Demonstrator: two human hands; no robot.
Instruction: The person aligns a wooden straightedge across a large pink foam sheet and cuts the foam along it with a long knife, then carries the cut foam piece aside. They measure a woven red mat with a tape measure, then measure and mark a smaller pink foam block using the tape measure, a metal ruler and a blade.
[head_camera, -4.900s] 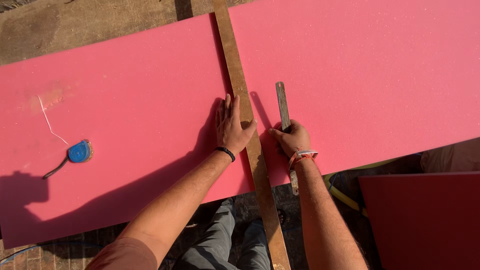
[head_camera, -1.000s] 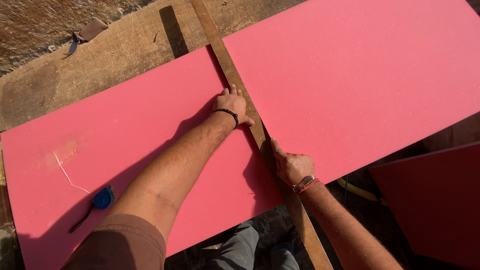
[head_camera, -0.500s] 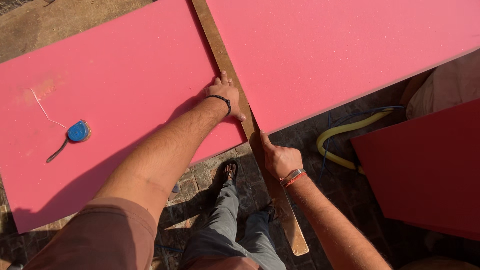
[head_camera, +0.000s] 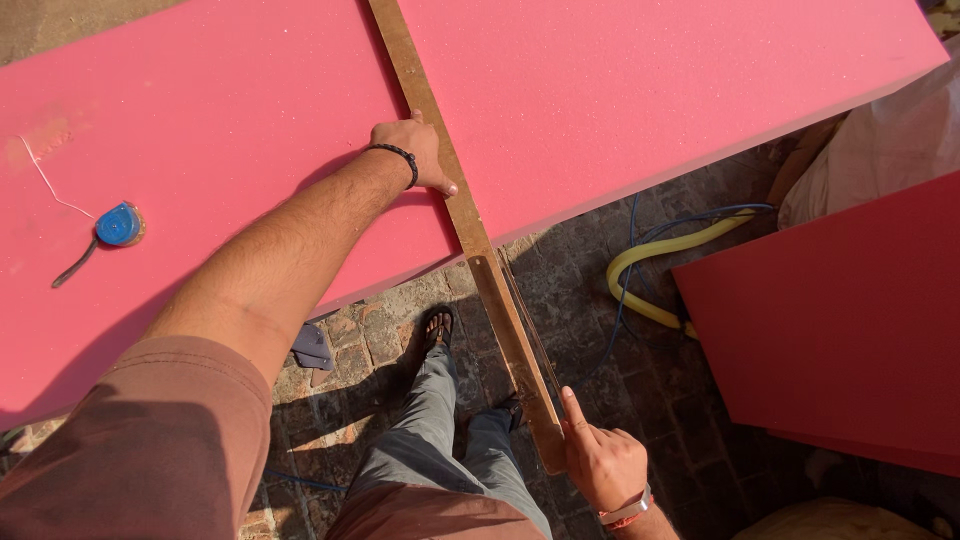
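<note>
A big pink foam sheet (head_camera: 230, 150) lies across the upper view. A long wooden strip (head_camera: 455, 190) runs over it from the top down toward me, past the foam's near edge. My left hand (head_camera: 412, 150), with a black wrist band, presses down on the strip on top of the foam. Off the foam, my right hand (head_camera: 600, 462) is at the strip's near end. It grips a thin metal blade (head_camera: 525, 325) that lies along the strip's right side, with the index finger stretched along it.
A blue tape measure (head_camera: 118, 225) with a dark strap rests on the foam at left. A dark red board (head_camera: 840, 320) stands at right, and a yellow hose (head_camera: 660, 260) with a blue cable lies on the brick floor. My legs and sandalled feet (head_camera: 436, 325) are below the foam's edge.
My right hand has drawn the blade back along the strip, from the foam to beyond its near edge. My left hand stays pressed on the strip. The view has shifted down.
</note>
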